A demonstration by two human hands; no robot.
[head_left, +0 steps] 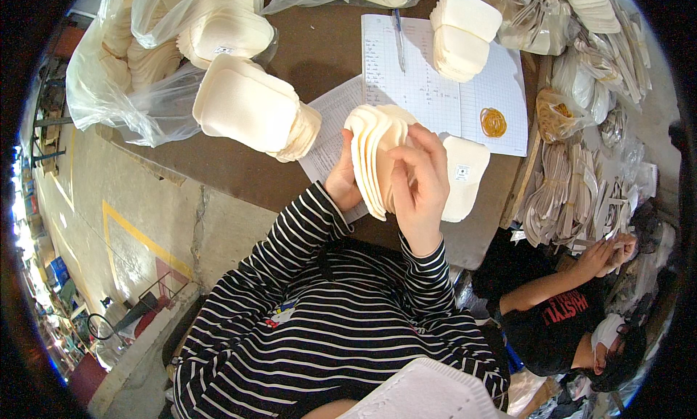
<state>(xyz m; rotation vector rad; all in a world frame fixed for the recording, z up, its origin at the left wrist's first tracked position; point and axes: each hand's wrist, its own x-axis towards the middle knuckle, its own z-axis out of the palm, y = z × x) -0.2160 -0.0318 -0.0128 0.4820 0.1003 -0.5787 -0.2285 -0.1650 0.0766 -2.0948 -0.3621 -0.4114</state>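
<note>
A fanned stack of cream, round-ended pads (369, 157) is raised in front of me, over the near edge of the table. My left hand (343, 178) grips it from the left, fingers mostly hidden behind the pads. My right hand (422, 179) is closed at the stack's right side, its bent fingers and thumb on the pads. Just right of that hand, a single cream pad with a small white label (465, 176) lies flat. To the left, a thick pile of cream pads (247, 110) rests on the table, its layers slanting toward me.
An open squared notebook (406, 85) carries a pen (399, 43), a bundle of pads (465, 38) and yellow rubber bands (493, 122). Clear plastic bags (109, 92) of pads crowd the left. Tied grey strips (566, 186) line the right, where another person's hands (610, 254) work.
</note>
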